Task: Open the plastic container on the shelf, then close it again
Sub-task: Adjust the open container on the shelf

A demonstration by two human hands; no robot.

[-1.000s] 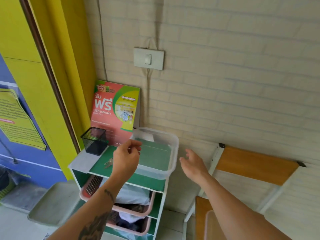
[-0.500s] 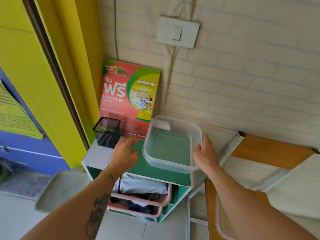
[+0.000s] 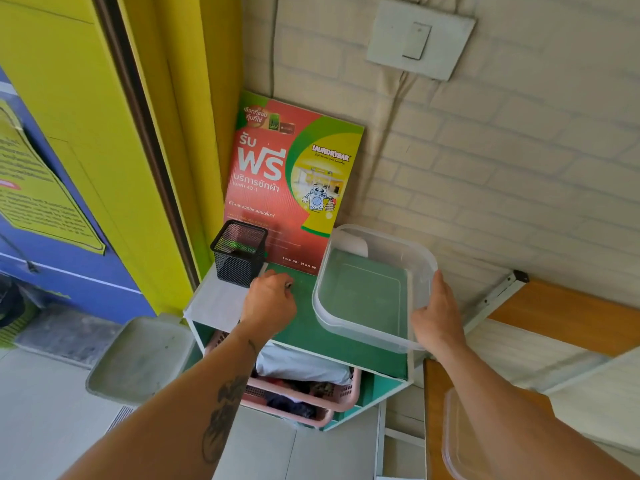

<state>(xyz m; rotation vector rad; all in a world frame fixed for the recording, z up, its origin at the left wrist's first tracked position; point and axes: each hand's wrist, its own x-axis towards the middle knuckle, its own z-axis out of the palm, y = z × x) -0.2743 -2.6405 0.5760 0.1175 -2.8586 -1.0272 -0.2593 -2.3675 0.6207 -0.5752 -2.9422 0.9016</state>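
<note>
White brick wall backs a green-topped shelf [image 3: 311, 332]. On it the right hand [image 3: 437, 317], arm stretched forward, grips the right wall of the open plastic container [image 3: 363, 292], thumb up along the rim. Left of the container, the left hand [image 3: 268, 301] rests knuckles-up with fingers curled under; whether it holds anything, I cannot tell. A black mesh pen holder [image 3: 239, 254] stands just beyond it. The clear lid [image 3: 457, 441] lies under the right forearm.

A black mesh cup [image 3: 239, 254] stands beside a leaning red poster [image 3: 287, 181].
</note>
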